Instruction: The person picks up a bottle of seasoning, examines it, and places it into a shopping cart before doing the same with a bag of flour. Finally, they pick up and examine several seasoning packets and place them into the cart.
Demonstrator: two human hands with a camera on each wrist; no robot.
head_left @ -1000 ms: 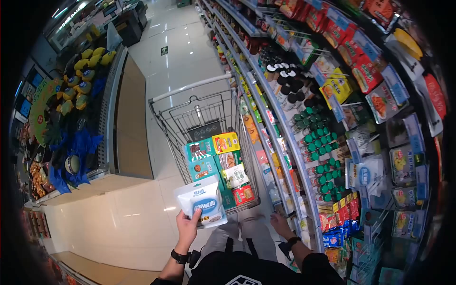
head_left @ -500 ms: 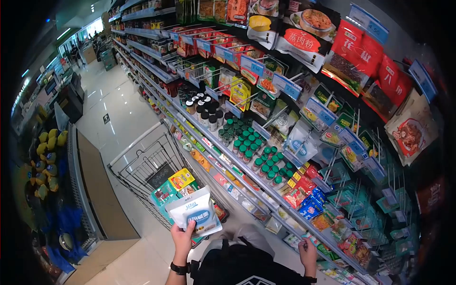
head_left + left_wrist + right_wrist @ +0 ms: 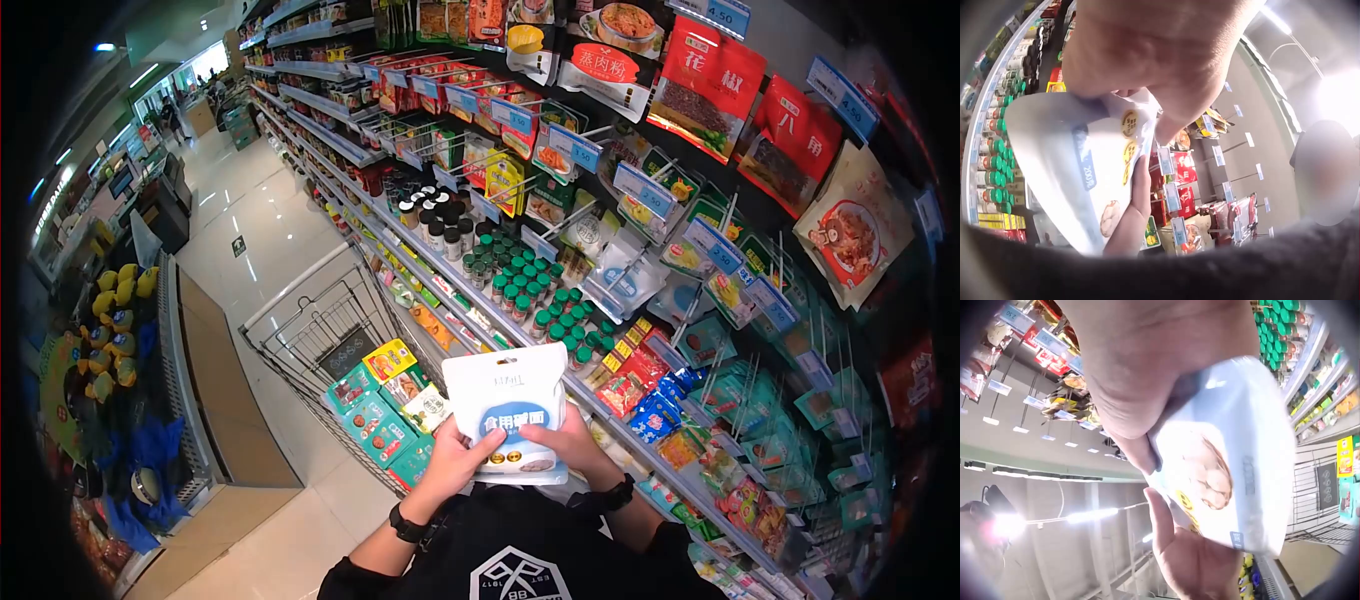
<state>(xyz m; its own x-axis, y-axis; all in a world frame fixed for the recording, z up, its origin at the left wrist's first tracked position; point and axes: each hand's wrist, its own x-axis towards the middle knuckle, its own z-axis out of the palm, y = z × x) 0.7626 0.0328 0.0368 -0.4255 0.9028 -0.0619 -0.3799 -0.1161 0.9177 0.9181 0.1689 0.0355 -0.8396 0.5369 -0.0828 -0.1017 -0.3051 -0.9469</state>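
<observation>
Both hands hold a white plastic packet of edible alkali powder (image 3: 515,385) upright before the chest, its blue oval label facing up at the head camera. My left hand (image 3: 462,462) grips the lower left edge, thumb across the front. On the lower right edge my right hand (image 3: 572,452) pinches it the same way, and the two thumbs lie close together over the label. The left wrist view shows the packet's printed back (image 3: 1085,169) with my right-hand fingers (image 3: 1132,228) along its edge. Part of that back also shows in the right wrist view, beside my left hand (image 3: 1200,562).
A wire shopping cart (image 3: 300,320) stands ahead to the left, with several boxes and packets (image 3: 380,430) inside. Shelves of green-capped jars (image 3: 515,290) and hanging seasoning bags (image 3: 700,90) line the right. At left is a produce stand (image 3: 235,400) with yellow-wrapped fruit (image 3: 105,340).
The packet has moved right and up, away from over the cart, to the chest. My right hand has come in from the side and taken hold of it. The view has turned toward the shelves.
</observation>
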